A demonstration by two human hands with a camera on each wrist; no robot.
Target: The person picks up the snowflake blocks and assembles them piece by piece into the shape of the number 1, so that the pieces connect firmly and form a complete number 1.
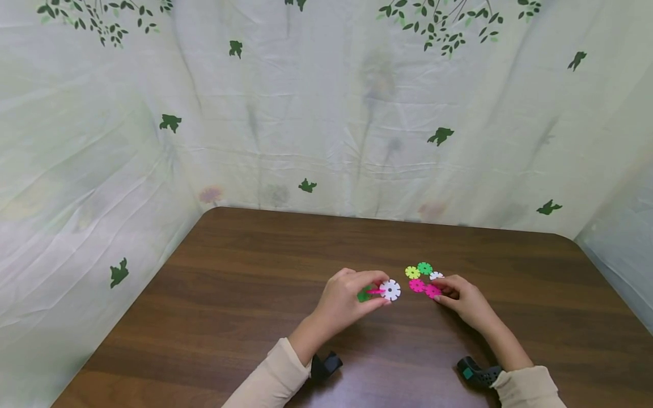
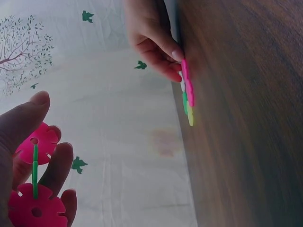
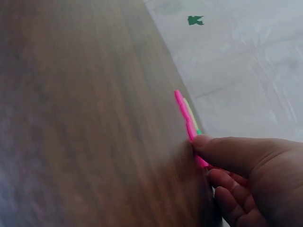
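Both hands are partly closed: the left hand (image 1: 343,296) holds a cluster (image 1: 390,290) of white, pink and green discs between thumb and curled fingers, while the right hand (image 1: 467,303) pinches the near right edge of a ring (image 1: 416,285) of pink, yellow, green and white discs. Cluster and ring are apart, side by side over the table (image 1: 398,351); whether the ring touches it, I cannot tell.

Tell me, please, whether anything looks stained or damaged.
A blurry reddish blotch low on the curtain, near the table's far left corner, resembles a stain, unlike the crisp green prints. The linked discs look undamaged.
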